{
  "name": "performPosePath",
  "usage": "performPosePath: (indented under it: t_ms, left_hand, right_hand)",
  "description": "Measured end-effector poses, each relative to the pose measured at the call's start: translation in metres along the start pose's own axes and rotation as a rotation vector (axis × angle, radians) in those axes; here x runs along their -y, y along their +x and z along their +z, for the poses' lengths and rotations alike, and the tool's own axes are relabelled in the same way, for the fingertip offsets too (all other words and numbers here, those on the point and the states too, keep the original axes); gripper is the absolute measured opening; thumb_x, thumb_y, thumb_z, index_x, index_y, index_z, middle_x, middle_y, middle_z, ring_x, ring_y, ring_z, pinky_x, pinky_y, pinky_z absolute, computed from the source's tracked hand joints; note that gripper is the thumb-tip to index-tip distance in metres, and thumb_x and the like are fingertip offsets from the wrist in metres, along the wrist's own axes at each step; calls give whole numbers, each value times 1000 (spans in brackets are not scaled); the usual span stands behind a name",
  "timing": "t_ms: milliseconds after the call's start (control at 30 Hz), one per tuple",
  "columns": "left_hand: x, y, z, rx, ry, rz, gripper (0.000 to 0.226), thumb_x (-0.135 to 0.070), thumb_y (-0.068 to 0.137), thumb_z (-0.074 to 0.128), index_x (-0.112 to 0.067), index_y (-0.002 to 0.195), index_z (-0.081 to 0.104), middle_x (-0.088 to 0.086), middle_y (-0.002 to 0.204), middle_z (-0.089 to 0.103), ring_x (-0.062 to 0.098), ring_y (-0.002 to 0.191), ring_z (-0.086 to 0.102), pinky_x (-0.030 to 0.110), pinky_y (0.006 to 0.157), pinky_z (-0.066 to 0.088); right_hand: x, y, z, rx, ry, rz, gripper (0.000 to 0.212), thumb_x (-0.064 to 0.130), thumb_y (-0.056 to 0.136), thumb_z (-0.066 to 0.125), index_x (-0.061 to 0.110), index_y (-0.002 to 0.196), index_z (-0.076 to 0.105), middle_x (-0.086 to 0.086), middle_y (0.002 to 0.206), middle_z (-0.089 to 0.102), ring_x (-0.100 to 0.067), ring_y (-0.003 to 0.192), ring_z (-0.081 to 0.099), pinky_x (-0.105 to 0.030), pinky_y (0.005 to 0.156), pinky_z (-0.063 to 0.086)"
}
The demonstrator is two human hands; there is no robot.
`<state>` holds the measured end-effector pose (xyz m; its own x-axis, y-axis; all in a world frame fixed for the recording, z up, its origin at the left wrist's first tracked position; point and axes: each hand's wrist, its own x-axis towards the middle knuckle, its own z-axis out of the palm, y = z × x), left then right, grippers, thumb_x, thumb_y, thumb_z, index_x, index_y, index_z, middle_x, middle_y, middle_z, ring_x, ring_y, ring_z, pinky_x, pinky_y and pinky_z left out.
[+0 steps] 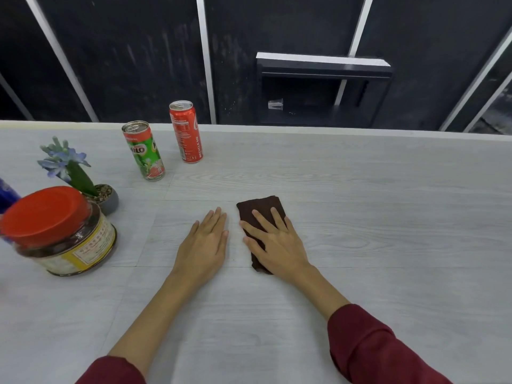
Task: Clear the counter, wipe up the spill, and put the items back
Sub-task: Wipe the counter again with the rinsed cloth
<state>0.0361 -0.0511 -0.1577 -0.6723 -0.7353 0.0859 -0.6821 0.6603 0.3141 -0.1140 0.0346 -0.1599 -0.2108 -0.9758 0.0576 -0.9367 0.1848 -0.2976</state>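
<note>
Head view of the desk (388, 217) during the wiping step. The right hand (277, 242) lies flat on 1 folded dark brown cloth (261, 207), fingers (260, 217) straight and spread, pressing rather than gripping; the left hand (203, 245) rests palm-down on the bare desk just left of the cloth, fingers straight and together, holding nothing. No spill is discernible on the pale surface around the cloth, so coverage cannot be judged. Well left of the cloth stand 2 drink cans, 1 green (144, 151) and 1 red (187, 131), 1 small potted plant (80, 176), 1 jar with a red lid (61, 234), and 1 blue object (7, 195) cut off by the frame edge. Likely risks: a wide leftward stroke could carry the cloth into the cans, which are tall, narrow and probably easy to topple; flat pressure without a grip may let the cloth slip or bunch; liquid could be smeared, not lifted, if the cloth is already saturated. Beyond the desk's far edge, 1 clear plastic cup (275, 104) lies on its side in a dark shelf unit (322, 67).
</note>
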Motion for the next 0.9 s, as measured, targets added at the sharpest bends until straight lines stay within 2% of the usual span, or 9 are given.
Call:
performPosePath:
  t_ms: [133, 233, 333, 433, 600, 667, 767, 800, 900]
  left_hand:
    - [8, -11, -3, 5, 7, 9, 63, -40, 89, 6, -16, 147, 15, -2, 157, 9, 8, 144, 6, 26, 116, 3]
    - [18, -23, -5, 6, 6, -2, 55, -37, 96, 10, -16, 147, 14, -3, 157, 9, 7, 144, 5, 25, 115, 2]
    - [29, -38, -9, -7, 1, -18, 59, -39, 93, 9, -15, 146, 16, -3, 157, 10, 8, 144, 6, 25, 115, 3]
    - [40, -54, -15, -6, -26, -59, 51, -32, 99, 18, -14, 147, 16, -2, 157, 10, 9, 144, 6, 27, 116, 4]
    - [53, -84, -25, -57, -44, -120, 49, -28, 99, 23, -14, 146, 18, -2, 156, 11, 9, 144, 7, 27, 116, 6]
    - [58, -101, -28, -62, -33, -154, 50, -29, 99, 23, -15, 146, 17, -2, 156, 11, 8, 144, 7, 26, 115, 5]
    - [65, -124, -30, -62, -16, -170, 50, -30, 99, 22, -15, 146, 17, -2, 156, 12, 8, 144, 8, 26, 115, 6]
    - [67, -130, -30, -59, -14, -170, 50, -30, 99, 23, -15, 146, 18, -2, 156, 13, 8, 144, 9, 26, 115, 6]
    - [72, -143, -31, -50, -2, -170, 52, -35, 98, 18, -15, 146, 18, -2, 156, 13, 8, 144, 10, 26, 114, 6]
  right_hand:
    - [7, -9, -1, 17, 19, -8, 74, 68, 75, -4, 45, 139, 25, 11, 156, 15, -24, 146, -1, -38, 117, -3]
    - [18, -16, 1, 16, 44, -12, 74, 64, 74, -6, 45, 139, 26, 13, 155, 15, -23, 146, -1, -38, 117, -2]
    - [35, -24, 6, 33, 64, -22, 73, 71, 77, -1, 44, 140, 25, 11, 156, 14, -24, 146, -2, -39, 116, -3]
    - [63, -35, 14, 70, 88, -17, 77, 75, 75, 4, 41, 142, 21, 9, 157, 9, -25, 145, -7, -40, 116, -7]
    - [113, -51, 27, 65, 91, -60, 66, 59, 85, 14, 32, 145, 19, -1, 157, 8, -34, 144, -6, -46, 115, -8]
    - [126, -57, 35, 72, 73, -56, 63, 55, 88, 13, 29, 144, 24, -5, 156, 17, -38, 143, 3, -50, 115, -2]
    - [143, -64, 40, 20, -19, 1, 54, 50, 90, 23, 27, 130, 51, -5, 139, 50, -40, 129, 42, -54, 105, 31]
    - [147, -66, 39, 4, -36, 28, 55, 49, 89, 22, 26, 128, 53, -5, 137, 52, -40, 127, 45, -54, 103, 34]
    - [158, -71, 37, 70, -4, 3, 66, 46, 87, 5, 22, 141, 33, -8, 152, 29, -42, 140, 19, -54, 113, 15]
